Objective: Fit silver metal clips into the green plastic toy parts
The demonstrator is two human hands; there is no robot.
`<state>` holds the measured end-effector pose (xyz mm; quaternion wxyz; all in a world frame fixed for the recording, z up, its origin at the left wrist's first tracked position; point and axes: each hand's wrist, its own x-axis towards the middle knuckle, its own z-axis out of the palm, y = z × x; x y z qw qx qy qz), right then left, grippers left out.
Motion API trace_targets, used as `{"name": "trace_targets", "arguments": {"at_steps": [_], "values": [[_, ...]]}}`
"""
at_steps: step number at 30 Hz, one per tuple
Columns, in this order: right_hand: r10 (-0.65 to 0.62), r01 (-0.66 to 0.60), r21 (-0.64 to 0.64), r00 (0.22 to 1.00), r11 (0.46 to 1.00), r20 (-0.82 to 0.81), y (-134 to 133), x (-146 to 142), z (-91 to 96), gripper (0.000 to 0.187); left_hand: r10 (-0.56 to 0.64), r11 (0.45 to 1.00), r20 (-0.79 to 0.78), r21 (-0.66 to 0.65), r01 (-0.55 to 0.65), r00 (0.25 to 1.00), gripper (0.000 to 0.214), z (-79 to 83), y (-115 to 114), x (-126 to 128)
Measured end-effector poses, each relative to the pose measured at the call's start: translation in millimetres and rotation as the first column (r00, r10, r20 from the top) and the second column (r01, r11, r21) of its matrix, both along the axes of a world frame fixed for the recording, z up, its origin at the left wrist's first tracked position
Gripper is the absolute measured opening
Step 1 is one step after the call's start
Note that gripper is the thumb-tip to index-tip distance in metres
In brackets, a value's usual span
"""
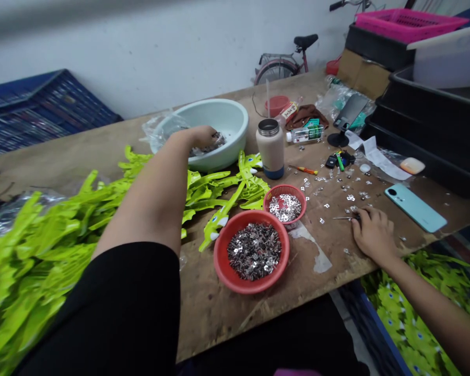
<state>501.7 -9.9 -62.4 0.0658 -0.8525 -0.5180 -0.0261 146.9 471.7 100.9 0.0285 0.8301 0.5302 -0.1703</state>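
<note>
My left hand (204, 136) reaches into a pale blue-green basin (241, 117), fingers curled down at a heap of small dark metal parts (219, 140); the fingertips are partly hidden. On the right, my right hand (375, 230) rests on the table, its fingers closed round a thin screwdriver (341, 218) whose shaft points left. Between the hands stand a red bowl (221, 261) full of small dark and shiny metal parts and a smaller red basket (269, 194) of flat silver clips. Loose clips (350, 198) lie scattered near the right hand.
Bright green plastic pieces (47, 250) are piled on the left; more fill a crate (415, 313) below the table. A bottle (270, 149), an orange screwdriver (306, 170), a phone (415, 207) and a phone stand (339, 138) are on the table. Black bins (426, 141) stand right.
</note>
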Motion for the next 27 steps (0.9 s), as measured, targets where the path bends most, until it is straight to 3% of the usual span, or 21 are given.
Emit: {"name": "trace_targets", "arguments": {"at_steps": [8,14,20,27], "values": [[-0.018,0.017,-0.035,1.0,0.999,-0.011,1,-3,5.7,0.053,-0.025,0.994,0.011,0.105,0.023,1.0,0.04,9.9,-4,-3],[-0.022,0.022,-0.036,1.0,0.999,-0.008,1,-1,1.9,0.053,-0.02,0.988,0.016,0.153,0.018,1.0,0.048,11.6,-6,0],[-0.036,0.035,-0.045,0.999,0.998,-0.027,2,-3,5.2,0.055,-0.031,0.998,0.011,0.051,0.03,0.999,0.037,14.4,-16,0],[-0.028,0.028,-0.033,0.999,0.999,-0.019,2,-2,3.4,0.054,-0.024,0.999,0.097,-0.039,0.028,0.995,0.045,20.4,-15,1]]}}
